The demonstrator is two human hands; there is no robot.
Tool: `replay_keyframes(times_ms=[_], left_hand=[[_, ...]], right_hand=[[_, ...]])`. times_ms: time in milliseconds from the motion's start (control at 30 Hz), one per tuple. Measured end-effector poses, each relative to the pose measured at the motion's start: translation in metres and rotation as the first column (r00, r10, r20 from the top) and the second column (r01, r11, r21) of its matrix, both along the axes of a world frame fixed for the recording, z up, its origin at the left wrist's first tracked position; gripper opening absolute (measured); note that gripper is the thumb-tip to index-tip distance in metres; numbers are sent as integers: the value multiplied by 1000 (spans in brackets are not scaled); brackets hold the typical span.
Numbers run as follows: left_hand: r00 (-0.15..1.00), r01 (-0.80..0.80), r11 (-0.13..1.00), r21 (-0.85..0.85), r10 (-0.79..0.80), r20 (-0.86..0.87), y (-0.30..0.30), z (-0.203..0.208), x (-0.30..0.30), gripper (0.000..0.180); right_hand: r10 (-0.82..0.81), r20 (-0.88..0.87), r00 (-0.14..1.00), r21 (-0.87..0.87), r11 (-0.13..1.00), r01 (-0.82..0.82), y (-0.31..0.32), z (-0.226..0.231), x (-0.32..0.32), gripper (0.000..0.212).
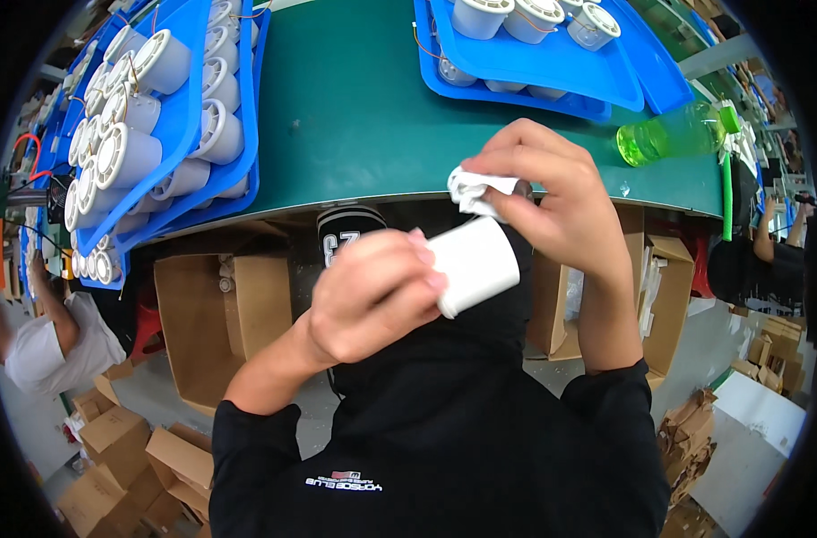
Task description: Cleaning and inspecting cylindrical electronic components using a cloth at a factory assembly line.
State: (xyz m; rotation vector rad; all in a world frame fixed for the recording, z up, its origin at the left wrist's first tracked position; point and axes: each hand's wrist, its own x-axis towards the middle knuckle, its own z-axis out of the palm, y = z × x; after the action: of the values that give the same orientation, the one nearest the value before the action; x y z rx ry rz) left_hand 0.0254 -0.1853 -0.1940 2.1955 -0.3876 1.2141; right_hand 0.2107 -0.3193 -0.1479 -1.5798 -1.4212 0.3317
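Note:
My left hand (372, 291) grips a white plastic cup-shaped housing (480, 266) by its rimmed end, the housing tilted in front of my body below the table's edge. Pinched between the thumb and fingers of my right hand (547, 184) is a crumpled white cloth or tissue (474, 190), just above the upper end of the housing. Between cloth and housing there seems to be a narrow gap. Whatever lies inside the housing is hidden from this view.
Stacked blue trays (193, 117) of similar white housings with thin wires stand at the left. More blue trays (516, 67) sit at the far right. A green bottle (673, 134) lies near the right end of the green table (345, 108). Cardboard boxes (193, 332) stand below.

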Motion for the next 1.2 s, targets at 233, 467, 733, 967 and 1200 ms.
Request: replay_keyframes(times_ms=[233, 467, 733, 967, 1200], left_hand=[[978, 124, 23, -992, -170, 118, -3, -3, 9, 60], [807, 303, -776, -553, -99, 582, -4, -19, 25, 69], [614, 254, -955, -154, 36, 789, -9, -16, 28, 69], [578, 176, -982, -73, 43, 815, -12, -17, 26, 67], [523, 158, -986, -44, 46, 851, -13, -18, 27, 64]], right_hand=[[-267, 60, 962, 106, 960, 260, -14, -15, -7, 28], [-388, 162, 907, 383, 872, 305, -10, -21, -20, 40], [-348, 329, 878, 426, 884, 191, -2, -21, -25, 42], [-345, 335, 877, 439, 880, 179, -1, -26, -23, 45], [-357, 331, 874, 453, 872, 185, -4, -31, -20, 44]])
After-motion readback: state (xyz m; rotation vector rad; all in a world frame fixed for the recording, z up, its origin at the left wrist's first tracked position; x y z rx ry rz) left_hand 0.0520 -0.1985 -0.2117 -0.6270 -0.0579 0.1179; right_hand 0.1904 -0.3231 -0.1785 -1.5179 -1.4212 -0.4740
